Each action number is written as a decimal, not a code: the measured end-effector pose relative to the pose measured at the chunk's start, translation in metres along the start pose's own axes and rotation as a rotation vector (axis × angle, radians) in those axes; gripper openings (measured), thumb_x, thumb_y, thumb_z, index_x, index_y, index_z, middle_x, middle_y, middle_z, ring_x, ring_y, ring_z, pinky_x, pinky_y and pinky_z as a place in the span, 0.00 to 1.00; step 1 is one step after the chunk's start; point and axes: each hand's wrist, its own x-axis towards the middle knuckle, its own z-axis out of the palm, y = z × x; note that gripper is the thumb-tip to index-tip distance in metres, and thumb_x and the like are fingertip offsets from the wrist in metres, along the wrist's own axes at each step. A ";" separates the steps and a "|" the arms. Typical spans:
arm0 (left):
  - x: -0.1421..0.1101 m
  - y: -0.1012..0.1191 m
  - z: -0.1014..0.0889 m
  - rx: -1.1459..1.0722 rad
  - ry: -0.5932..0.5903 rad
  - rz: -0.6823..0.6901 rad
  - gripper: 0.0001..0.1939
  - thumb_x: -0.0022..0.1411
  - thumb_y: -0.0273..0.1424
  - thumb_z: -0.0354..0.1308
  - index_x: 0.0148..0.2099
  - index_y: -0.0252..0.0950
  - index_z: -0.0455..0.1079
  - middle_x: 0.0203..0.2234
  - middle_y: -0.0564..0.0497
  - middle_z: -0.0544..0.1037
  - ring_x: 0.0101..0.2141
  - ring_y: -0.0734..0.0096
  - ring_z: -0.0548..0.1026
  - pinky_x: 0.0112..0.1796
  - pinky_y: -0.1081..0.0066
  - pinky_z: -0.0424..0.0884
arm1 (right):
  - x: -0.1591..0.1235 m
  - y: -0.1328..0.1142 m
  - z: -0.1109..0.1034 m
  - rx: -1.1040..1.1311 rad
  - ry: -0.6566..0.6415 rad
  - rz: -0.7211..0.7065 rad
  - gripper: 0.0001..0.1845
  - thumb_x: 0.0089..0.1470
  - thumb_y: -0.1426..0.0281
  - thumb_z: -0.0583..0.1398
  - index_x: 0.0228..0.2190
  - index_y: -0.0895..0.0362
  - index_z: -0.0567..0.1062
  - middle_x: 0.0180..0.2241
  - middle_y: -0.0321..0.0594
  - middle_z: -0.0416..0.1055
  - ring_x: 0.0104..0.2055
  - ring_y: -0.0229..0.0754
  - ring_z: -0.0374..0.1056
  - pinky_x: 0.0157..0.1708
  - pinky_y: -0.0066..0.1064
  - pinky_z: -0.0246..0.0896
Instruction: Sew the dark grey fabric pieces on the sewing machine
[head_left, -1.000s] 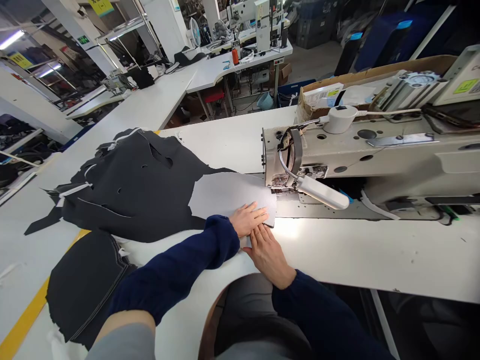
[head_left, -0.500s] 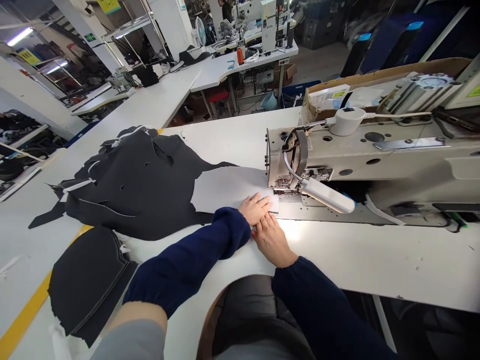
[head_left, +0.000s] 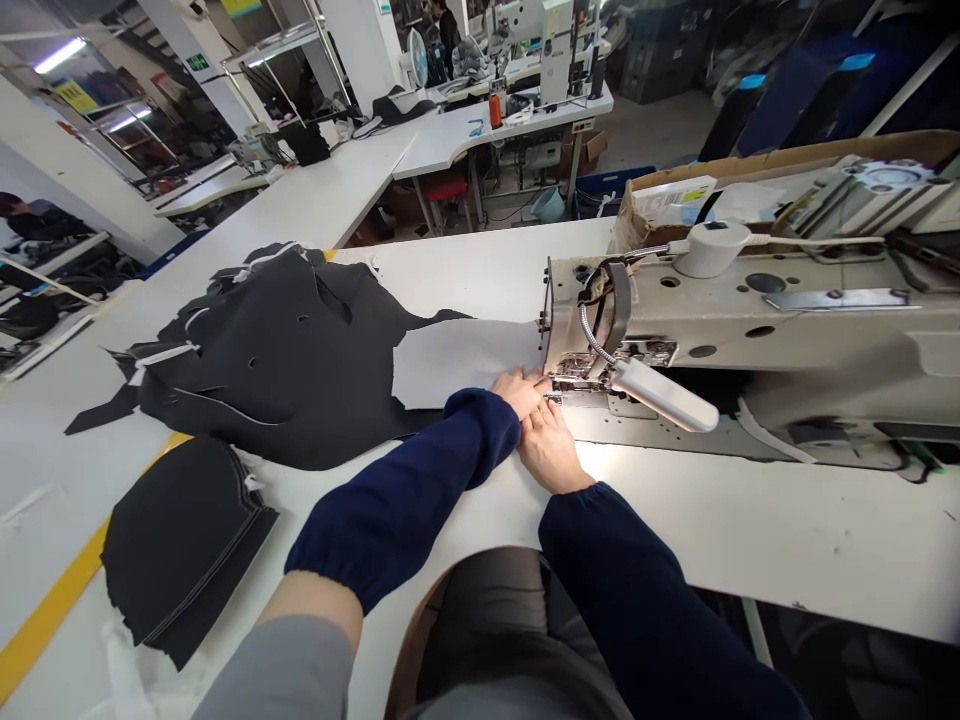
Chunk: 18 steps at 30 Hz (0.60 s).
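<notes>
A pale grey fabric piece [head_left: 457, 360] lies flat on the white table [head_left: 750, 530], its right edge under the head of the sewing machine [head_left: 750, 330]. My left hand [head_left: 519, 391] rests flat on the piece's right corner, fingers stretched toward the presser foot [head_left: 562, 375]. Just beside it, my right hand [head_left: 547, 450] also lies flat, fingertips at the fabric's edge by the needle area. Both arms wear dark blue sleeves.
A large black cut piece [head_left: 277, 350] with holes spreads left of the grey one. A stack of black stitched pieces [head_left: 180, 540] sits at the near left. The machine's lamp [head_left: 660, 395] juts out over the bed. A cardboard box [head_left: 675, 195] stands behind the machine.
Both hands have slid the grey piece to the right, so its corner now sits under the machine head. The view has shifted with them.
</notes>
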 end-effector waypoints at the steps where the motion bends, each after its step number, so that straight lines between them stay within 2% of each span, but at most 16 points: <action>1: 0.002 0.000 -0.001 0.004 -0.002 -0.010 0.20 0.68 0.30 0.41 0.60 0.42 0.59 0.61 0.49 0.58 0.60 0.49 0.55 0.47 0.56 0.69 | 0.000 0.000 -0.001 0.003 -0.005 0.005 0.22 0.58 0.71 0.52 0.50 0.72 0.69 0.53 0.61 0.64 0.59 0.57 0.54 0.58 0.47 0.45; 4: 0.004 0.001 -0.003 0.024 0.002 -0.034 0.20 0.67 0.29 0.44 0.60 0.39 0.59 0.60 0.46 0.59 0.60 0.48 0.55 0.48 0.55 0.68 | -0.015 -0.004 -0.009 0.022 -0.025 0.013 0.22 0.60 0.70 0.51 0.52 0.71 0.67 0.54 0.59 0.63 0.59 0.57 0.54 0.58 0.49 0.47; 10: 0.004 0.003 0.004 0.020 0.036 -0.040 0.21 0.66 0.26 0.40 0.60 0.39 0.59 0.60 0.44 0.59 0.59 0.48 0.56 0.47 0.52 0.68 | -0.089 -0.028 -0.043 0.062 0.002 -0.037 0.21 0.64 0.67 0.47 0.53 0.64 0.66 0.59 0.53 0.56 0.63 0.53 0.49 0.58 0.49 0.49; 12: 0.005 0.002 0.006 0.006 0.050 -0.042 0.22 0.66 0.26 0.41 0.60 0.39 0.59 0.60 0.44 0.59 0.59 0.48 0.56 0.47 0.51 0.67 | -0.105 -0.032 -0.050 0.057 0.013 -0.035 0.20 0.64 0.67 0.48 0.53 0.63 0.66 0.60 0.51 0.55 0.63 0.53 0.48 0.58 0.49 0.48; 18: 0.005 -0.005 0.004 0.023 0.023 -0.013 0.23 0.65 0.26 0.43 0.61 0.44 0.57 0.61 0.49 0.59 0.59 0.50 0.56 0.47 0.55 0.67 | -0.107 -0.033 -0.055 0.032 -0.009 -0.020 0.20 0.64 0.67 0.48 0.53 0.63 0.66 0.60 0.50 0.54 0.63 0.54 0.49 0.57 0.51 0.48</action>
